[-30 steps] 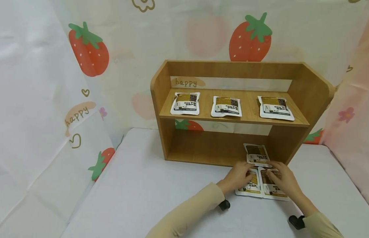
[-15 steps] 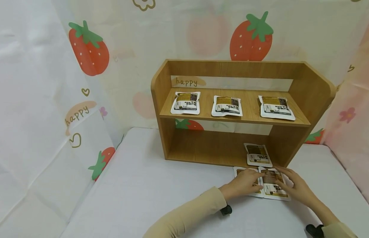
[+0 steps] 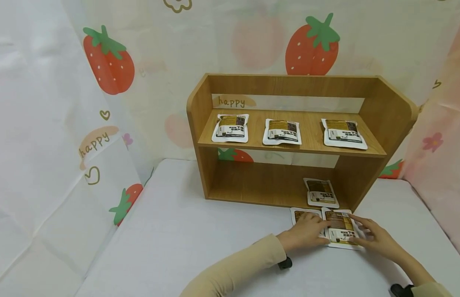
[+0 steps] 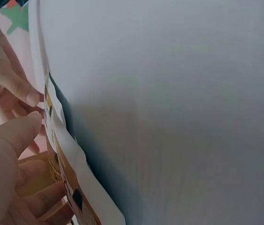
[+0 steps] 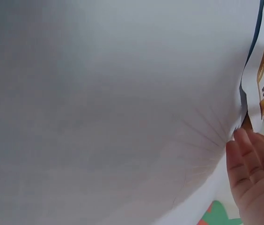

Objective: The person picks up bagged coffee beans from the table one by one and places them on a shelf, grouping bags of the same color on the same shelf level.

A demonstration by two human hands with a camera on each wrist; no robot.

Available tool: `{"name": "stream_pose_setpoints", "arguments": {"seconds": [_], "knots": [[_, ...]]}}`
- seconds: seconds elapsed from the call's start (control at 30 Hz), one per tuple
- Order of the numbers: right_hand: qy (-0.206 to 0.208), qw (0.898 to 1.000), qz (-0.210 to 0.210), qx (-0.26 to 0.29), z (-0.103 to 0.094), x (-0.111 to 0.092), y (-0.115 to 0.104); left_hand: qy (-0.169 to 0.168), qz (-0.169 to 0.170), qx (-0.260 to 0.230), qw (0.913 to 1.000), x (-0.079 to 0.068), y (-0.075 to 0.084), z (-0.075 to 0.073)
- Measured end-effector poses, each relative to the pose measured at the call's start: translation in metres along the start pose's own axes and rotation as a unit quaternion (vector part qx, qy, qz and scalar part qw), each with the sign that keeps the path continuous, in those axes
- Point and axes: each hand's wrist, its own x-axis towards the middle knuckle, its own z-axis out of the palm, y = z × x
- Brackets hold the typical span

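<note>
Two flat white, gold and brown food pouches lie side by side on the table before the shelf. My left hand (image 3: pixel 308 231) rests over the left pouch (image 3: pixel 301 213), covering most of it, and its fingertips and thumb reach the left edge of the right pouch (image 3: pixel 341 226). At that pouch's other edge is my right hand (image 3: pixel 378 239), fingers and thumb extended onto its border. In the right wrist view, the right fingers (image 5: pixel 246 159) lie fairly straight at the pouch's (image 5: pixel 263 89) corner. Another pouch (image 3: pixel 321 193) lies on the lower shelf board, just behind.
A two-tier wooden shelf (image 3: pixel 252 181) stands at the back of the white table (image 3: pixel 170 239). Its upper board carries a left pouch (image 3: pixel 231 128), a middle pouch (image 3: pixel 282 133) and a right pouch (image 3: pixel 344 135). Strawberry-print cloth (image 3: pixel 148 82) hangs behind.
My left hand has slid right, from the left pouch toward the edge of the right one. My right hand has drawn back to the right, off the pouch's middle to its outer edge.
</note>
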Motion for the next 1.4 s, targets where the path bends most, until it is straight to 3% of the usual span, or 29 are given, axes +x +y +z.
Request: {"name": "stream_pose_setpoints", "arguments": {"seconds": [0.13,0.43,0.6,0.77,1.13,1.4], "knots": [[-0.014,1.0,0.026,0.007,0.001,-0.001,0.0,0.0,-0.001,0.012,0.9999,0.002,0.003,0.002],[0.016,1.0,0.009,-0.013,0.007,-0.003,0.003,0.023,-0.035,0.039,0.9984,0.003,0.012,0.006],[0.033,0.999,-0.007,0.019,0.01,-0.003,0.004,0.026,-0.049,0.066,0.9963,0.006,0.017,0.006],[0.026,0.999,0.009,0.036,0.011,-0.004,0.004,0.031,-0.066,0.067,0.9951,0.007,0.02,0.009],[0.016,0.999,0.025,0.045,0.008,-0.004,0.001,0.051,-0.053,-0.013,0.9972,0.008,0.019,0.013],[0.043,0.999,0.009,0.03,0.003,-0.003,-0.002,0.084,-0.034,-0.106,0.9902,0.009,0.02,0.013]]}}
